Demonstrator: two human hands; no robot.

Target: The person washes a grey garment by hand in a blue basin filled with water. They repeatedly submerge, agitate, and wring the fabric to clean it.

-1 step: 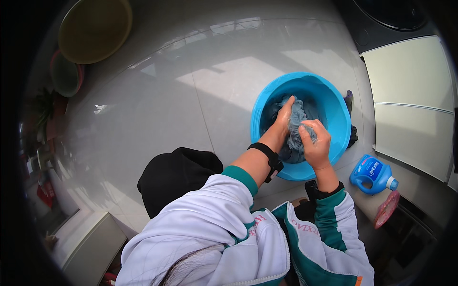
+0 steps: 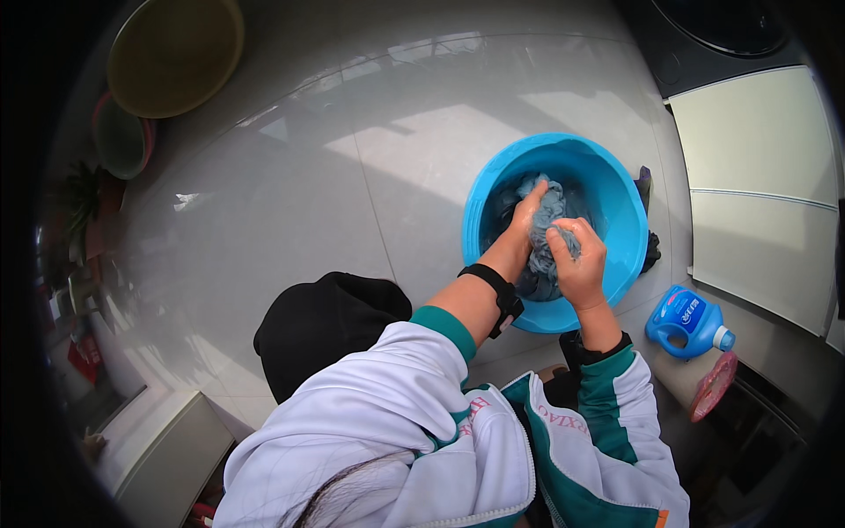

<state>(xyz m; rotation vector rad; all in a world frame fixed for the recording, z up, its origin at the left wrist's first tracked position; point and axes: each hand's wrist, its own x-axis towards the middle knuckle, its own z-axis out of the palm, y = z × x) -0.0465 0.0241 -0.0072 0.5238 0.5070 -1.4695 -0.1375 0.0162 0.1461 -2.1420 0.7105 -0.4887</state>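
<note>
A round bright blue basin (image 2: 623,242) stands on the floor and holds dark water. Inside it, a wet grey-blue cloth (image 2: 547,209) is bunched up between my hands. My left hand (image 2: 525,218) grips the bundle from its left side, thumb up along the cloth; its other fingers are hidden beneath. On the right, my right hand (image 2: 581,264) is closed around the near part of the same cloth, thumb and fingers curled over a fold. Part of the cloth hangs toward the water.
A blue detergent bottle (image 2: 688,323) and a pink-rimmed round item (image 2: 713,387) sit right of the basin. Dark items (image 2: 651,251) lie against the basin's right side. A pale cabinet (image 2: 757,185) borders the right. Large bowls (image 2: 176,57) stand far left.
My right hand has shifted slightly left and its fingers have closed further on the cloth. The cloth bundle looks tighter between my hands.
</note>
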